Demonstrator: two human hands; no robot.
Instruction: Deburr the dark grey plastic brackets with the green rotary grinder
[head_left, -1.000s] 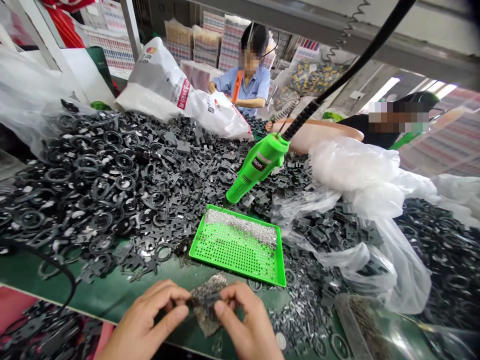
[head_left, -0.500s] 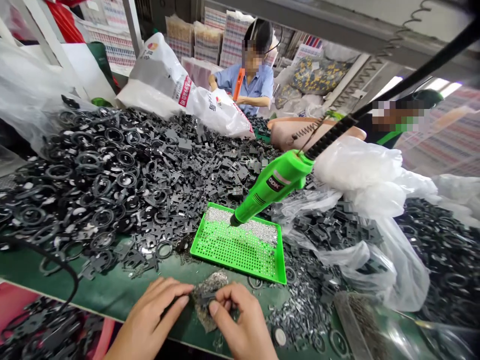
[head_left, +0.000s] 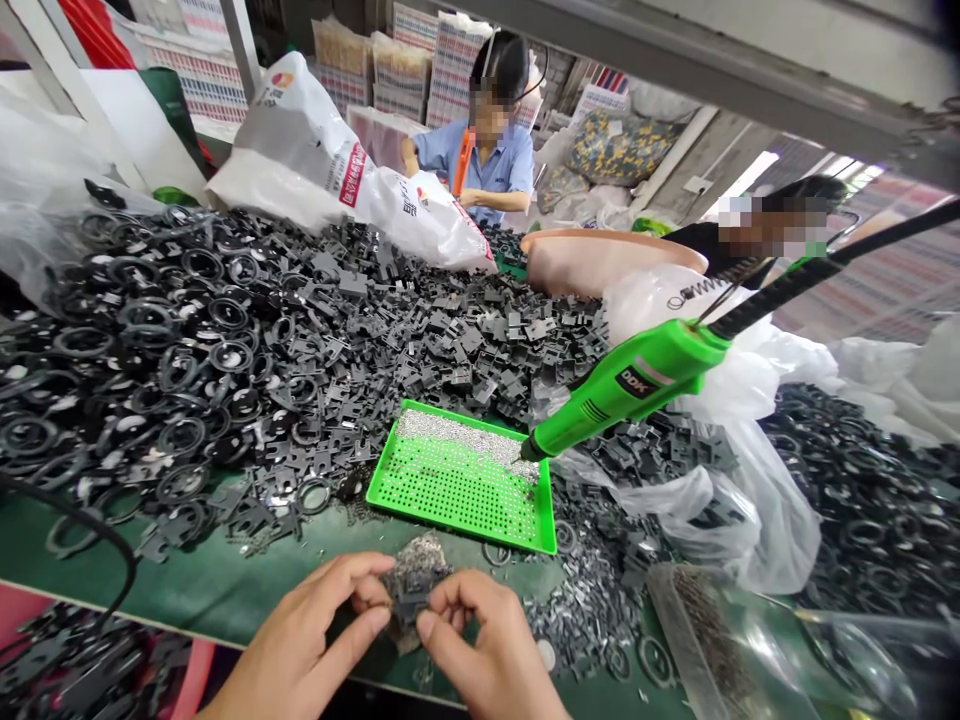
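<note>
My left hand (head_left: 311, 640) and my right hand (head_left: 484, 640) meet at the near edge of the green table, both pinching a small dark plastic part (head_left: 409, 592) between thumb and fingers. Under the part lies a small heap of tiny metal pieces (head_left: 420, 555). Just beyond it sits a green perforated tray (head_left: 461, 492) with small silver screws along its far side. A green electric screwdriver (head_left: 630, 385) hangs on a black cord, tilted, with its tip over the tray's right far corner.
A wide pile of black plastic rings and brackets (head_left: 247, 340) covers the table. Clear plastic bags (head_left: 712, 440) with more parts lie on the right, a white sack (head_left: 330, 170) at the back. Two other people work across the table, one in a blue shirt (head_left: 491, 165).
The hanging screwdriver has swung from above the tray's left far side to its right far corner. My hands stay together on the dark part, fingers shifting a little.
</note>
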